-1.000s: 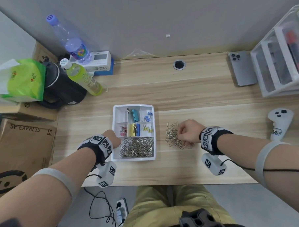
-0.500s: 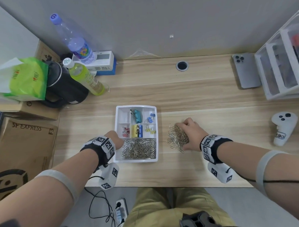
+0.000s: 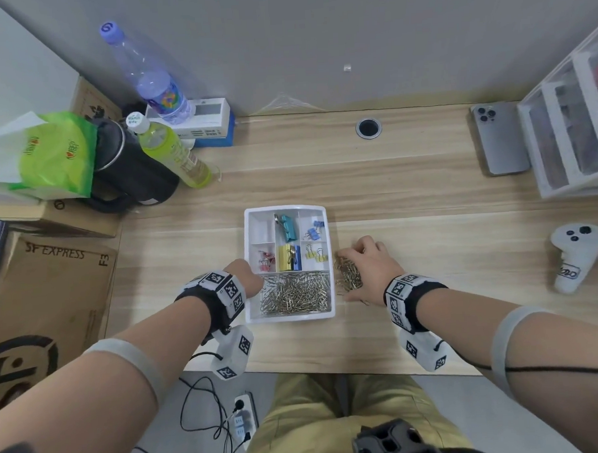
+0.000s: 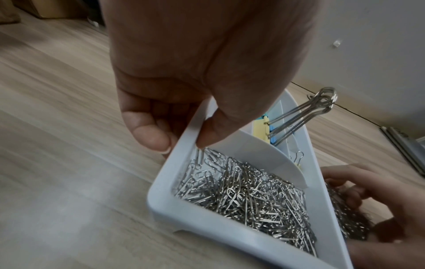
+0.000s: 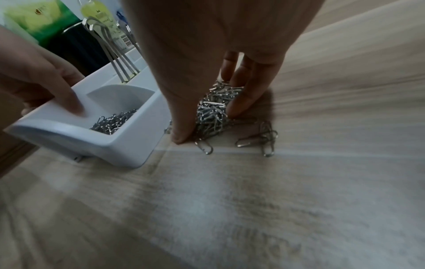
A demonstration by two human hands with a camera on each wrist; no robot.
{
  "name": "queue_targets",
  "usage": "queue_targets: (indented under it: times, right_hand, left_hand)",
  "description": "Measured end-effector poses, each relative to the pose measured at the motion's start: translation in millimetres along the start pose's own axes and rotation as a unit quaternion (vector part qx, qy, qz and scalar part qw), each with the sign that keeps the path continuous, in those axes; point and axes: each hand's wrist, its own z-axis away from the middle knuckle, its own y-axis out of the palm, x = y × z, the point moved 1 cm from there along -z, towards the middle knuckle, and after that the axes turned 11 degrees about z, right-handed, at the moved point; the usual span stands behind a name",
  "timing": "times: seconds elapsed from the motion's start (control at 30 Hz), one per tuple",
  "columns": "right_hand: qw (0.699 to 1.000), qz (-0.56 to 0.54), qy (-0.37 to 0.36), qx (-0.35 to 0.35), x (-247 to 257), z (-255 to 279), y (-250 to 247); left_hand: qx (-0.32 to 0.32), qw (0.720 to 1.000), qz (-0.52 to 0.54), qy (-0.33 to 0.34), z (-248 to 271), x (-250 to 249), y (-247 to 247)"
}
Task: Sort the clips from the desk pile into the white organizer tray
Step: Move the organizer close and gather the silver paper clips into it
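Note:
The white organizer tray (image 3: 323, 314) sits mid-desk; its front compartment is full of silver paper clips (image 3: 295, 293), and the small back compartments hold coloured binder clips (image 3: 288, 257). My left hand (image 3: 250, 276) pinches the tray's left wall (image 4: 195, 218), thumb inside and fingers (image 4: 151, 134) outside. Just right of the tray lies the loose paper clip pile (image 3: 347, 277). My right hand (image 3: 368, 268) cups it on the desk. In the right wrist view the thumb and fingers (image 5: 243, 102) squeeze the pile (image 5: 214, 109) from both sides. A few stray clips (image 5: 264, 138) lie beside it.
A phone (image 3: 499, 138) and a clear drawer unit (image 3: 567, 135) stand at the back right, a white controller (image 3: 573, 255) at the right. Bottles (image 3: 171, 149), a black jug (image 3: 130, 172) and a green bag (image 3: 47, 155) crowd the back left. Cardboard boxes (image 3: 46, 288) flank the desk's left edge.
My right hand went from a fist on the pile to a cupped hold, and the pile slid left, close to the tray's right wall. My left hand stayed on the tray.

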Motion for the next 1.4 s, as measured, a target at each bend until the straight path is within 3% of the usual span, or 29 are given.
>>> queue_targets:
  times: [0.47, 0.97, 1.17, 1.4]
  right_hand:
    - [0.994, -0.101, 0.023, -0.041, 7, -3, 1]
    - [0.993, -0.118, 0.032, -0.007, -9, -8, -35]
    - [0.992, -0.118, -0.025, 0.024, 15, -4, -50]
    - [0.987, -0.118, -0.092, 0.055, 57, 2, -35]
  left_hand:
    - [0.021, 1.0, 0.012, 0.009, 7, -13, 8]
    - [0.061, 0.997, 0.052, -0.017, 14, -24, 6]
    - [0.059, 0.996, 0.06, -0.025, 15, -25, 6]
    - [0.063, 0.995, 0.07, -0.029, 12, -22, 7]
